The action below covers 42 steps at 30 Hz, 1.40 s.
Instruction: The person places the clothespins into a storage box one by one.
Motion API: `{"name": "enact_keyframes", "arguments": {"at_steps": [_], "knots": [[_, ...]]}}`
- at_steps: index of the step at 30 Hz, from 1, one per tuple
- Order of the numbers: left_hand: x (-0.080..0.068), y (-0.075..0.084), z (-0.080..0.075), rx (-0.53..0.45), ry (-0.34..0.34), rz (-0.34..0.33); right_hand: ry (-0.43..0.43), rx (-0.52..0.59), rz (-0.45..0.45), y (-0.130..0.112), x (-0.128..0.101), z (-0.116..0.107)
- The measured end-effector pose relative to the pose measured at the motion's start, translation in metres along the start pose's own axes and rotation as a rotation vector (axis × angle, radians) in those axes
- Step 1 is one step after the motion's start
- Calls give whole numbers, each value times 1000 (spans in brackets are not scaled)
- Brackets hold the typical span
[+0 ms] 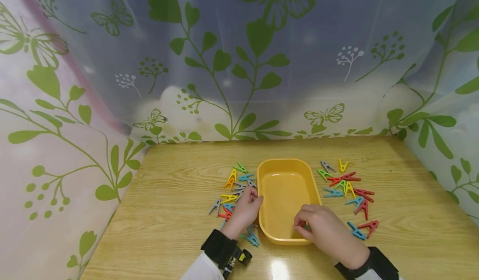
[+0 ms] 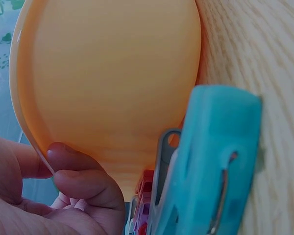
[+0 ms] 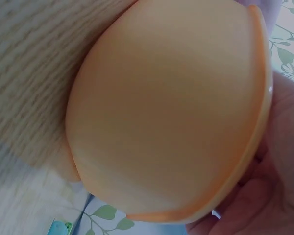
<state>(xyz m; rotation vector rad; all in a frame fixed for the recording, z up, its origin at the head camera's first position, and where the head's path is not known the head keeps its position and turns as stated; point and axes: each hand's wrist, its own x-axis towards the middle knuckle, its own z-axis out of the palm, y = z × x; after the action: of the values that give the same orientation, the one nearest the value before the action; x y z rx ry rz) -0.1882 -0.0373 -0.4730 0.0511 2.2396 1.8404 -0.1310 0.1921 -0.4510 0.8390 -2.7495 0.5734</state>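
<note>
A yellow-orange plastic basin (image 1: 288, 180) stands upright on the wooden table. My left hand (image 1: 245, 209) pinches its left rim, with curled fingers (image 2: 85, 186) against the outer wall. Over the near right corner, my right hand (image 1: 329, 232) has curled fingers and the thumb inside the rim. A small greenish patch shows between them, too unclear to identify. In the right wrist view, the basin wall (image 3: 161, 112) hides part of that hand. Clothespins lie around my left hand, including a blue clothespin (image 1: 251, 237), seen close in the left wrist view.
Several mixed-colour clothespins lie right of the basin, among them a red clothespin (image 1: 368, 228) and a yellow clothespin (image 1: 342, 166). More, like the green clothespin (image 1: 241, 168), lie left. A leaf-patterned curtain (image 1: 239, 64) closes off the table's back and sides.
</note>
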Motion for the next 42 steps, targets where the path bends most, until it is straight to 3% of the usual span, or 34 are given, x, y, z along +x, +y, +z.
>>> {"name": "enact_keyframes", "arguments": {"at_steps": [13,25,32,42], "knots": [[0,-1,0,-8,-1,7,-95,130,42,2,3,1],[1,-2,1,-12,7,0,-94,126,40,2,3,0],[1,-3,0,-23,-1,6,-26,132,63,5,4,-3],[2,-5,0,-27,-8,22,119,78,277,40,0,-28]]}}
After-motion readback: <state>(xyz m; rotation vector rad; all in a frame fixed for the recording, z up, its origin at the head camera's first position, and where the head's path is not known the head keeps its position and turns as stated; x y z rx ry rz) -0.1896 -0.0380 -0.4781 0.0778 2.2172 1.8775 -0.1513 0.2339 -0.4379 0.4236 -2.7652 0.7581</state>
